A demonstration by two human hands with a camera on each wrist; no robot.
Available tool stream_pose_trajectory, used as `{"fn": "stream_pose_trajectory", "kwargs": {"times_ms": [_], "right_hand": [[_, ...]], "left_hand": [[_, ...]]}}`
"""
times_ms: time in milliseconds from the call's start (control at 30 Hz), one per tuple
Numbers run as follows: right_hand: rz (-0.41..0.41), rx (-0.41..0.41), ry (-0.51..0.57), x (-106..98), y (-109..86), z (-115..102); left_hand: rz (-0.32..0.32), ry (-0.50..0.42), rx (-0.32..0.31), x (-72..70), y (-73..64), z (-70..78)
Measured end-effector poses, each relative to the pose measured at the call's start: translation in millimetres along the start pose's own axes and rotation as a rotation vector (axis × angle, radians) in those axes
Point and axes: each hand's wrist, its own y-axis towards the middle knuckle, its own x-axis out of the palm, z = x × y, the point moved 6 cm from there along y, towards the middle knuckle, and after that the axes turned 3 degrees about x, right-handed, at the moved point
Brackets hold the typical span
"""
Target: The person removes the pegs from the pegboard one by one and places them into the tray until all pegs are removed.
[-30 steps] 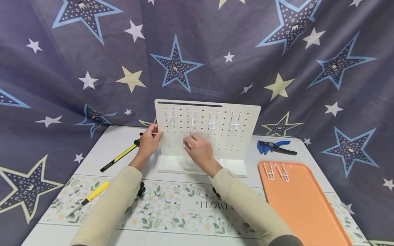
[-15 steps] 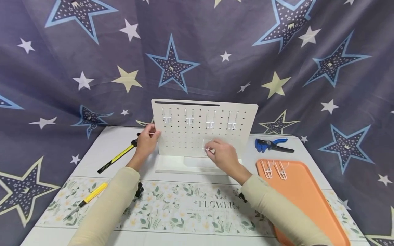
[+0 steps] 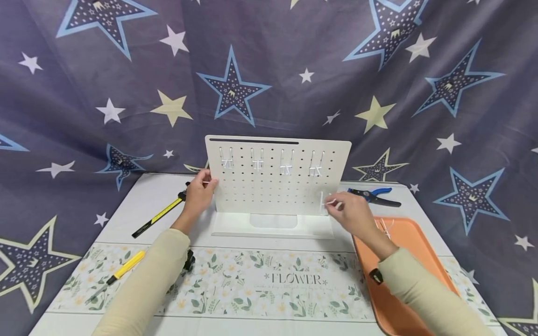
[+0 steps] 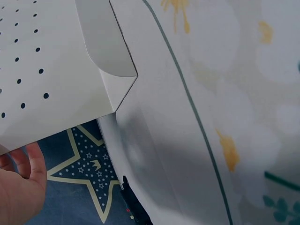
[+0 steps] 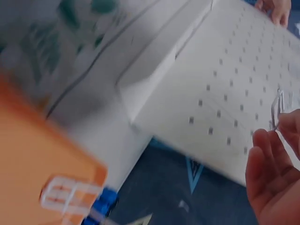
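A white pegboard (image 3: 277,186) stands upright on the table, with several clear hooks (image 3: 257,161) along its top row. My left hand (image 3: 206,182) grips the board's left edge; its fingers (image 4: 21,180) show below the board (image 4: 47,70) in the left wrist view. My right hand (image 3: 334,203) is at the board's lower right corner and pinches a clear plastic hook (image 3: 324,203). In the right wrist view the hook (image 5: 277,108) sits at my fingertips (image 5: 265,159), just in front of the board (image 5: 225,93).
An orange tray (image 3: 409,261) lies at the right with clear hooks (image 3: 384,226) at its far end, one of them (image 5: 65,194) in the right wrist view. Blue wire strippers (image 3: 374,193) lie behind it. A yellow-black tool (image 3: 161,214) and a yellow screwdriver (image 3: 122,269) lie left.
My right hand has moved right along the board's lower rows, from the middle to the right corner, with the clear hook pinched in it. The left hand has stayed on the left edge.
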Motion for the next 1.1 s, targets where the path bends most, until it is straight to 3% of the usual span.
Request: {"fn": "stream_pose_trajectory", "kwargs": {"times_ms": [200, 567, 767, 933, 1100], "right_hand": [[0.057, 0.048, -0.007, -36, -4.9, 36], [0.024, 0.052, -0.142, -82, -20.8, 118], [-0.046, 0.111, -0.167, -90, -38.6, 165], [-0.086, 0.111, -0.19, -88, -55.0, 192], [-0.204, 0.159, -0.178, -75, -68.3, 213]], "left_hand": [[-0.002, 0.006, -0.004, -0.2, 0.2, 0.0], [0.003, 0.007, -0.01, 0.6, -0.3, 1.3], [-0.004, 0.014, -0.016, 1.1, -0.2, 0.5], [-0.009, 0.016, -0.015, 2.5, 0.8, -0.1], [-0.008, 0.023, -0.019, 2.8, 0.0, -0.6]]}}
